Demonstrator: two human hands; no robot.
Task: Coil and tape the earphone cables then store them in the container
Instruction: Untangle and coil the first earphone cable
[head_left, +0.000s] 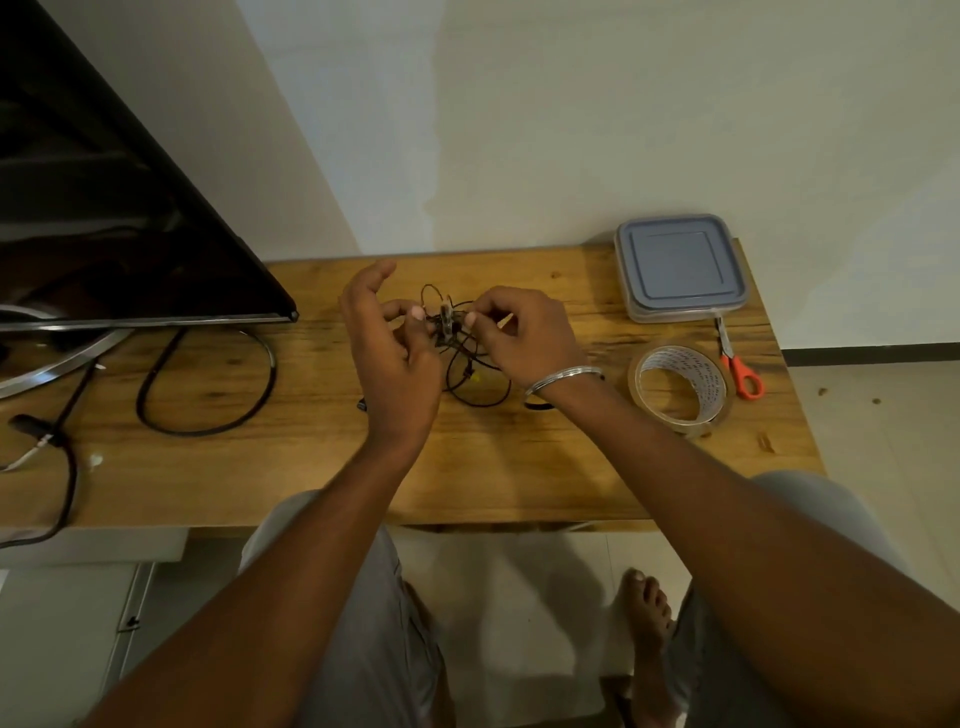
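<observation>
Two hands (395, 358) (524, 338) on cable (448, 338) near tape (711, 389)

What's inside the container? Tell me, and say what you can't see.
The container sits shut; its grey-blue lid covers the inside, so any contents are hidden. The earphone cables are outside it, over the middle of the table.

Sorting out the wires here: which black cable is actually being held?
The thin earphone cable, pinched between left hand and right hand; the thick cable looping beside the TV lies untouched.
</observation>
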